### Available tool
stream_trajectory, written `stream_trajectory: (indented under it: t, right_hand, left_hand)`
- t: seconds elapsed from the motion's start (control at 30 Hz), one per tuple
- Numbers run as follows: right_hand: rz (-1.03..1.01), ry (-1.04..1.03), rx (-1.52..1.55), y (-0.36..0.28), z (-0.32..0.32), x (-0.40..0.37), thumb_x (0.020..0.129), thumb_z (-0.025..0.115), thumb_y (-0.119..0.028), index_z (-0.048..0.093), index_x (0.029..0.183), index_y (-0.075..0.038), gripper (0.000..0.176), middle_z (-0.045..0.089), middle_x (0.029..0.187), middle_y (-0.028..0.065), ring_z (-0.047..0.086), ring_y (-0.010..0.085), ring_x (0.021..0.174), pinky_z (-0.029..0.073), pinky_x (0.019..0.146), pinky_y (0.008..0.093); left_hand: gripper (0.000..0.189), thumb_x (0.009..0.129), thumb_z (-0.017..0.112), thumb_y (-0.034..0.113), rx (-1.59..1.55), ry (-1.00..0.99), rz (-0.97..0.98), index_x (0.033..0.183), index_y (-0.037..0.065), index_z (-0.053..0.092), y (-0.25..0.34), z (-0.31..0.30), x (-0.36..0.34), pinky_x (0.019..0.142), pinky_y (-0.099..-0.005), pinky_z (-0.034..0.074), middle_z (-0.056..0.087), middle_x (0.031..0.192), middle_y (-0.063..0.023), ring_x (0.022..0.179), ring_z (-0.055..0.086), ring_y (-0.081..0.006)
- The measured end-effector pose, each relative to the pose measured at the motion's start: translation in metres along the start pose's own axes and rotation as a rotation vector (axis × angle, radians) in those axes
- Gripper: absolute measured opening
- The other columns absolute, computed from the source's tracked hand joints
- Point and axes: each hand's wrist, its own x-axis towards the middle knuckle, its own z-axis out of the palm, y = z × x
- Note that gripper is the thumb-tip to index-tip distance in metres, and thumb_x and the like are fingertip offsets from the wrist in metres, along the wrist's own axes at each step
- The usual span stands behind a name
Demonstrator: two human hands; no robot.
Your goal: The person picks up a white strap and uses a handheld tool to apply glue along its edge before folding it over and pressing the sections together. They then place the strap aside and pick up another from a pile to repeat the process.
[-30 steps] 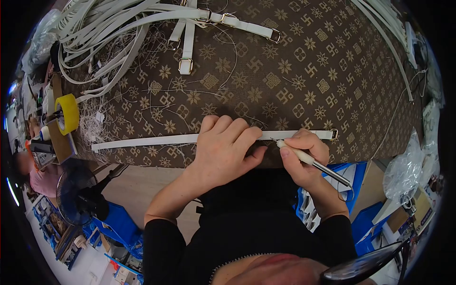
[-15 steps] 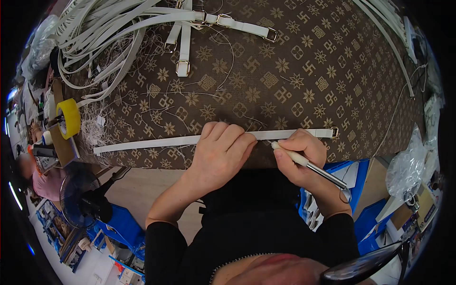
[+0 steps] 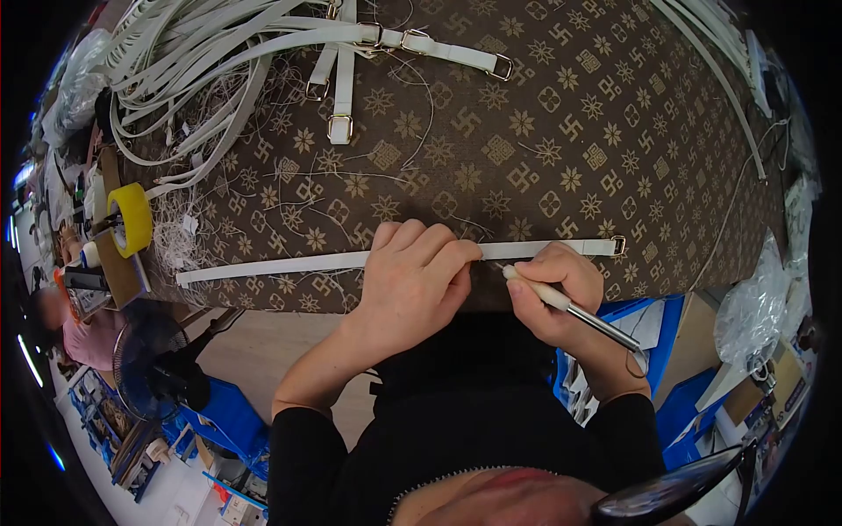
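A white strap [image 3: 289, 266] lies across the patterned cloth near the front edge, with a metal buckle [image 3: 619, 245] at its right end. My left hand [image 3: 417, 270] rests over the middle of the strap, its fingers closed on it. Just right of it, my right hand [image 3: 561, 289] grips a tool with a pale handle and a metal shaft [image 3: 603, 326]. The tool's pale end is beside the strap's lower edge; its fine tip is hard to make out. Loose thread lies behind my left hand.
Many white straps [image 3: 175, 79] with buckles are heaped at the back left, above tangled threads. Yellow tape [image 3: 132, 219] stands at the left edge. More straps [image 3: 719, 70] lie back right. A fan [image 3: 149, 364], a person in pink [image 3: 90, 337] and plastic wrap [image 3: 750, 316] flank the table.
The tool's tip has drawn slightly away from the strap. My left hand's fingers have shifted a little at the strap, while my right hand has hardly moved.
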Motion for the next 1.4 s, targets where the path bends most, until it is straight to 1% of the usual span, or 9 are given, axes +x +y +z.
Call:
stream_trajectory:
  t: [0.07,0.2,0.27,0.4,0.57,0.9,0.97,1.07,1.4]
  right_hand:
    - [0.001,0.011,0.018,0.002,0.000,-0.002,0.071,0.076,0.000,0.064,0.086,-0.004,0.020,0.064,0.068,0.0054,0.057,0.0168,0.053,0.042,0.049,0.0275]
    - [-0.019,0.024,0.026,0.003,0.000,-0.002,0.073,0.076,0.000,0.063,0.088,-0.004,0.020,0.063,0.067,0.0056,0.056,0.0163,0.053,0.042,0.050,0.0271]
    - [-0.004,0.026,0.035,0.003,-0.001,-0.003,0.073,0.076,0.000,0.063,0.088,-0.004,0.020,0.063,0.067,0.0056,0.056,0.0163,0.053,0.042,0.050,0.0272]
    - [0.014,0.042,0.042,0.002,-0.001,-0.003,0.073,0.076,0.000,0.063,0.087,-0.004,0.020,0.062,0.066,0.0058,0.057,0.0165,0.053,0.042,0.050,0.0273]
    - [0.005,0.026,0.002,0.000,0.000,0.000,0.071,0.076,0.001,0.063,0.086,-0.004,0.020,0.062,0.066,0.0059,0.057,0.0169,0.053,0.042,0.049,0.0273]
    - [-0.033,-0.038,-0.092,-0.002,0.001,0.001,0.069,0.077,-0.003,0.065,0.081,-0.005,0.017,0.062,0.065,0.0045,0.059,0.0186,0.053,0.044,0.048,0.0281]
    - [-0.037,-0.040,-0.098,-0.003,0.000,0.002,0.069,0.077,-0.003,0.066,0.081,-0.005,0.018,0.062,0.066,0.0047,0.059,0.0185,0.054,0.044,0.048,0.0279]
    - [-0.049,-0.043,-0.115,-0.003,0.000,0.003,0.068,0.078,-0.002,0.065,0.081,-0.005,0.018,0.063,0.067,0.0050,0.060,0.0186,0.054,0.045,0.048,0.0278]
    - [-0.080,-0.056,-0.165,-0.003,0.002,0.004,0.068,0.078,-0.001,0.066,0.083,-0.005,0.019,0.063,0.067,0.0056,0.061,0.0197,0.055,0.046,0.048,0.0281]
  left_hand:
    - [0.027,0.070,0.074,0.004,0.047,-0.041,-0.011,0.092,0.014,0.062,0.002,0.000,0.000,0.069,-0.0343,0.036,0.055,0.075,0.0012,0.072,0.053,-0.0205]
    - [0.026,0.069,0.076,0.007,0.002,-0.015,-0.085,0.091,0.016,0.065,0.007,0.003,0.002,0.069,-0.0335,0.036,0.056,0.076,0.0025,0.072,0.054,-0.0190]
    - [0.025,0.069,0.078,0.009,0.072,0.016,-0.049,0.089,0.017,0.067,0.007,0.005,0.002,0.070,-0.0331,0.036,0.056,0.077,0.0038,0.072,0.054,-0.0177]
    - [0.023,0.068,0.079,0.009,0.052,0.044,0.017,0.088,0.016,0.068,0.001,0.008,-0.002,0.070,-0.0326,0.037,0.056,0.077,0.0033,0.071,0.054,-0.0173]
    - [0.025,0.067,0.078,0.003,0.026,0.096,0.064,0.086,0.012,0.066,0.000,0.010,-0.004,0.068,-0.0336,0.039,0.056,0.078,0.0005,0.070,0.055,-0.0187]
    - [0.028,0.066,0.075,-0.001,0.015,0.053,0.063,0.087,0.011,0.061,-0.003,0.006,-0.003,0.068,-0.0349,0.040,0.055,0.079,-0.0021,0.070,0.054,-0.0219]
    - [0.027,0.067,0.074,0.000,0.034,0.012,0.075,0.088,0.009,0.059,-0.003,0.006,-0.003,0.071,-0.0351,0.040,0.053,0.082,-0.0029,0.074,0.054,-0.0217]
    - [0.028,0.066,0.074,-0.001,0.022,0.031,0.056,0.086,0.011,0.060,-0.002,0.006,-0.002,0.068,-0.0353,0.040,0.054,0.079,-0.0020,0.070,0.054,-0.0220]
    - [0.028,0.065,0.074,0.000,0.028,0.048,0.056,0.086,0.012,0.059,-0.004,0.008,-0.003,0.068,-0.0347,0.038,0.054,0.078,-0.0013,0.069,0.053,-0.0213]
